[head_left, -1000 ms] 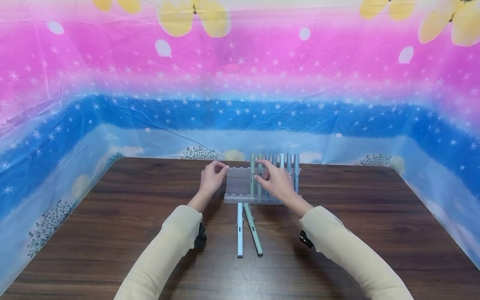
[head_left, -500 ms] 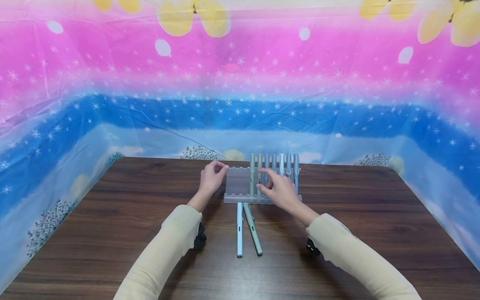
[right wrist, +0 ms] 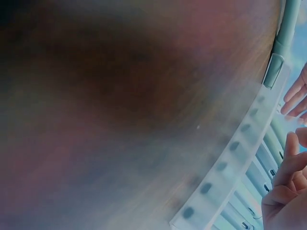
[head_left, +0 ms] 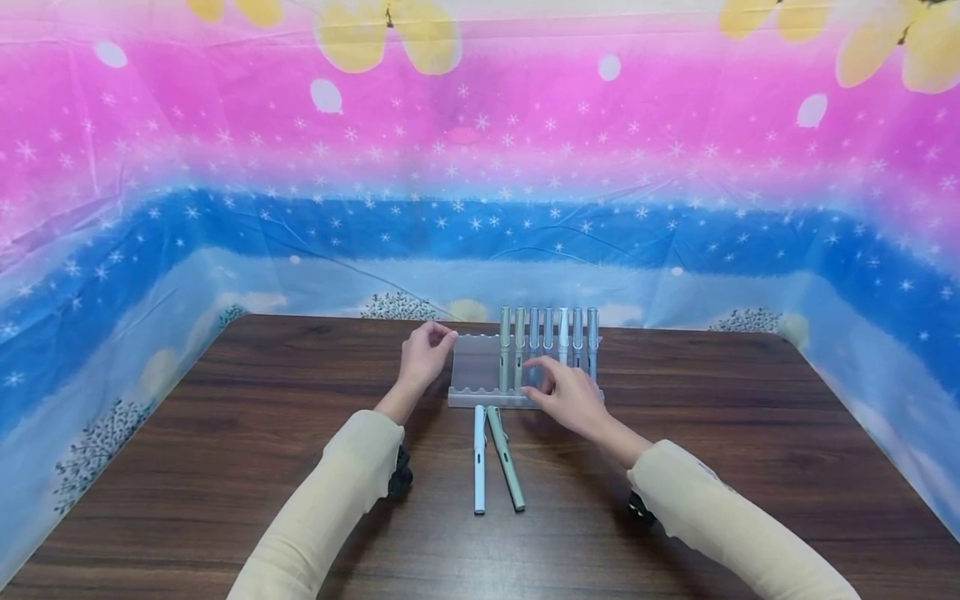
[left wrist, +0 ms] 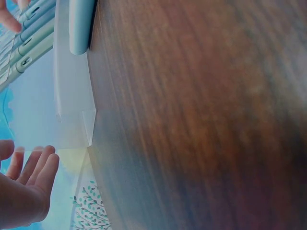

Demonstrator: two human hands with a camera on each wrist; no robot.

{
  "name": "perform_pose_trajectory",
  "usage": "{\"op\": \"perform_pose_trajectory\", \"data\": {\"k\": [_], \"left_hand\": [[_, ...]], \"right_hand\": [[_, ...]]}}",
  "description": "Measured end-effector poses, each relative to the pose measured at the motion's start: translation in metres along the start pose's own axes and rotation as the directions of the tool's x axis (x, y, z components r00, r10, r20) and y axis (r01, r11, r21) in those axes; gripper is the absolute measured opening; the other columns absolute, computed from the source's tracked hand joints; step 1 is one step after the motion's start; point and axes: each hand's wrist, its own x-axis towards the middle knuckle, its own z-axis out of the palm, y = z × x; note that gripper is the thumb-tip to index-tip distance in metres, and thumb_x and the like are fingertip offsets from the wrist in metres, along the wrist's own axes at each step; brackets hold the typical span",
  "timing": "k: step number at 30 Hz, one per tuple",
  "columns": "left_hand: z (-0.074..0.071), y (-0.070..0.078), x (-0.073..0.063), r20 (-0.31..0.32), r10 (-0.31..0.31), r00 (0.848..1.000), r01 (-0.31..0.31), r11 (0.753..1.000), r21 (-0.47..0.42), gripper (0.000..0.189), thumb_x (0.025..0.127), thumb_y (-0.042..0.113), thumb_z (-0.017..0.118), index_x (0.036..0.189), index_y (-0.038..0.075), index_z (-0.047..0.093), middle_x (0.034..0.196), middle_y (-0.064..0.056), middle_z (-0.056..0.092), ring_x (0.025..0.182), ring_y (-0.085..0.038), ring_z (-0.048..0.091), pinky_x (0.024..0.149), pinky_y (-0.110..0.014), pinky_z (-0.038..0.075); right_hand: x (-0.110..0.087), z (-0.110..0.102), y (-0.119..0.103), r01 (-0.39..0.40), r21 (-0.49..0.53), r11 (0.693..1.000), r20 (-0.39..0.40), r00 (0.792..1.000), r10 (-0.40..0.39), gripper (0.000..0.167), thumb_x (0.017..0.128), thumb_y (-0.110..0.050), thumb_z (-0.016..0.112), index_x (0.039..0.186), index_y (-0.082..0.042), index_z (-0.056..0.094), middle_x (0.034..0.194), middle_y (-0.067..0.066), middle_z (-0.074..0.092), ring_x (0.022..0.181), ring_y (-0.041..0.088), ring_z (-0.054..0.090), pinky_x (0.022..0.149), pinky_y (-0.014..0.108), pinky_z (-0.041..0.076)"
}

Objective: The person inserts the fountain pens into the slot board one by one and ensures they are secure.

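Note:
A clear plastic pen rack (head_left: 476,367) with scalloped ledges stands near the table's back. Several capped pens fill its right part upright, among them a green pen (head_left: 505,350) and a pale blue one (head_left: 563,327). At the rack's upper left corner, my left hand (head_left: 425,354) pinches the edge; its fingertips (left wrist: 50,152) meet the clear panel in the left wrist view. My right hand (head_left: 572,398) hovers before the rack's right half, thumb and index finger apart, holding nothing. It hides the lower ends of some pens.
Two pens lie on the brown wooden table (head_left: 315,492) in front of the rack: a light blue pen (head_left: 480,462) and a green pen (head_left: 507,462). A patterned cloth (head_left: 480,225) hangs around the table's back and sides.
My right hand has drawn down and to the right, away from the green pens in the rack, uncovering more of the upright pens. The left hand stays at the rack's corner.

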Motion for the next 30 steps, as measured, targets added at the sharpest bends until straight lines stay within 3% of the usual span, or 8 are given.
{"op": "perform_pose_trajectory", "data": {"k": [7, 15, 24, 30], "left_hand": [[0.000, -0.001, 0.000, 0.002, -0.001, 1.000, 0.001, 1.000, -0.007, 0.019, 0.087, 0.018, 0.055, 0.095, 0.000, 0.059, 0.098, -0.014, 0.061, 0.097, -0.026, 0.054, 0.084, -0.038, 0.040], [0.000, -0.001, 0.001, -0.001, 0.003, 1.000, -0.003, 1.000, -0.004, 0.020, 0.087, 0.019, 0.055, 0.094, 0.001, 0.059, 0.098, -0.014, 0.062, 0.096, -0.026, 0.054, 0.084, -0.037, 0.040], [0.000, 0.000, 0.001, 0.003, -0.007, 1.000, 0.007, 1.000, -0.005, 0.018, 0.087, 0.017, 0.055, 0.094, 0.001, 0.059, 0.095, -0.013, 0.062, 0.091, -0.026, 0.055, 0.081, -0.037, 0.040], [0.000, 0.000, 0.000, 0.008, -0.009, 1.000, 0.010, 1.000, -0.012, 0.019, 0.087, 0.019, 0.055, 0.094, 0.001, 0.059, 0.098, -0.014, 0.061, 0.095, -0.026, 0.054, 0.082, -0.038, 0.040]], "right_hand": [[-0.005, -0.001, 0.000, -0.069, 0.023, 0.997, 0.094, 0.993, 0.066, 0.032, 0.080, -0.023, 0.065, 0.109, -0.013, 0.058, 0.058, -0.009, 0.052, 0.044, 0.011, 0.045, 0.037, 0.025, 0.034], [-0.008, -0.003, -0.003, -0.076, 0.075, 0.994, 0.176, 0.982, 0.062, 0.031, 0.080, -0.023, 0.065, 0.108, -0.010, 0.058, 0.059, -0.007, 0.057, 0.045, 0.011, 0.048, 0.040, 0.027, 0.035], [-0.010, 0.002, -0.007, -0.168, 0.171, 0.971, 0.300, 0.947, 0.111, 0.030, 0.081, -0.022, 0.063, 0.107, -0.008, 0.057, 0.062, -0.005, 0.060, 0.056, 0.016, 0.057, 0.050, 0.030, 0.043], [-0.011, 0.005, -0.011, -0.218, 0.240, 0.946, 0.379, 0.918, 0.116, 0.030, 0.083, -0.019, 0.061, 0.109, -0.005, 0.055, 0.064, 0.001, 0.061, 0.054, 0.021, 0.057, 0.047, 0.032, 0.045]]}}
